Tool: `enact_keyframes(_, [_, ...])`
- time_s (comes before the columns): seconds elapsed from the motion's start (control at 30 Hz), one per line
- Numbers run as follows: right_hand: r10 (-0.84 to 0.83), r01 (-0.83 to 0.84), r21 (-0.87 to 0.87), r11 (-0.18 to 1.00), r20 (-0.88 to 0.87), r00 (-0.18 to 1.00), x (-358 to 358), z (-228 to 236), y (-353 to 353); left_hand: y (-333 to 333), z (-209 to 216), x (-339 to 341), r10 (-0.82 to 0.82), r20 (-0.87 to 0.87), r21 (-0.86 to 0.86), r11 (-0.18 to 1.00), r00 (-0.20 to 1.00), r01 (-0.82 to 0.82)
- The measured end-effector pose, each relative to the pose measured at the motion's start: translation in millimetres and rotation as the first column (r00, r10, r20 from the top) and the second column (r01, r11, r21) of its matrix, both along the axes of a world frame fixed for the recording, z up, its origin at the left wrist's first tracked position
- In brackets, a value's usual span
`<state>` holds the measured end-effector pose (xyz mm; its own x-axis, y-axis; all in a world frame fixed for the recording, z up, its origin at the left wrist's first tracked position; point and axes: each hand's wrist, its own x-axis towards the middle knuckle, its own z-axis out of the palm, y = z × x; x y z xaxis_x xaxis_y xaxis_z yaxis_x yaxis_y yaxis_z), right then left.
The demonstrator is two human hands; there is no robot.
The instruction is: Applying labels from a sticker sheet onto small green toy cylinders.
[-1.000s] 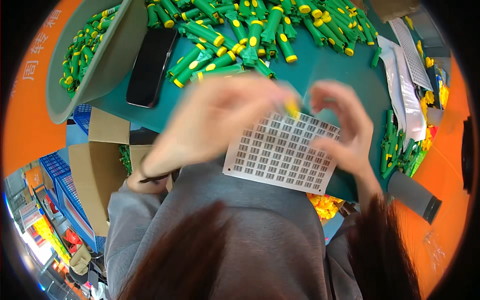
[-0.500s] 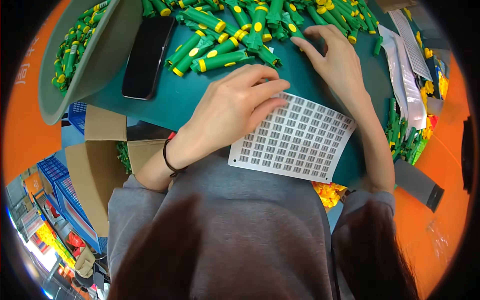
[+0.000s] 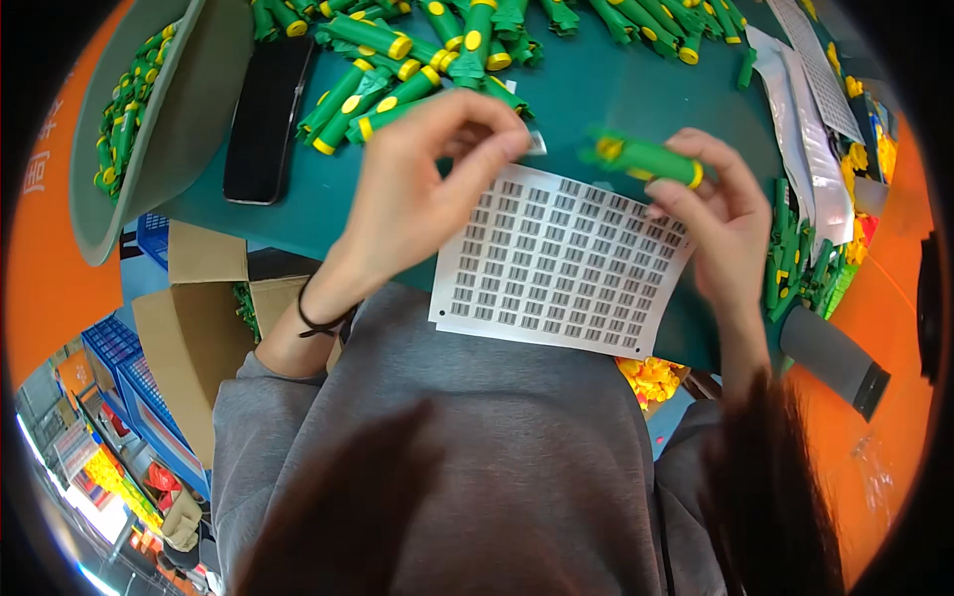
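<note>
above the green table [image 3: 576, 84], our right grip [image 3: 730, 194] holds a green tube [image 3: 651, 159], thumb and fingers around its yellow-ringed right end, raised just beyond the far edge of the label sheet [image 3: 556, 263]; its blurred left end points toward our left grip [image 3: 422, 179]. there, thumb and forefinger are pinched on what looks like a small white label [image 3: 538, 144]. we judge the tube light, fairly stiff along the body, smooth and a little slippery, with softer, easily creased material at the left end, so we would hold it by the ringed end, pressing gently. the label, likely thin and tacky, we would take by one edge. piled tubes [image 3: 363, 34] lie far left.
</note>
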<state>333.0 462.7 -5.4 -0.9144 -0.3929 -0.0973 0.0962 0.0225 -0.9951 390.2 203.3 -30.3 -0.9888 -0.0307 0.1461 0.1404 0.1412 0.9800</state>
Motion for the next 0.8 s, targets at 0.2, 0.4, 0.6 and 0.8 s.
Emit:
enact_keyframes(0.2, [0.054, -0.075, -0.138, 0.988, -0.147, 0.988, 22, -25, -1, 22, 45, -4, -0.172, -0.055, -0.022, 0.985, 0.983, 0.171])
enact_keyframes(0.4, [0.018, -0.060, -0.225, 0.972, -0.185, 0.983, 32, -24, -2, 37, 43, -12, -0.221, -0.052, -0.144, 0.967, 0.974, 0.211])
enact_keyframes(0.6, [0.006, -0.075, -0.216, 0.974, -0.301, 0.954, 30, -27, 0, 46, 47, -14, -0.244, -0.001, -0.218, 0.946, 0.970, 0.238])
enact_keyframes(0.8, [-0.018, -0.033, -0.171, 0.985, -0.291, 0.957, 34, -24, 0, 48, 48, -16, -0.249, -0.021, -0.270, 0.934, 0.968, 0.235])
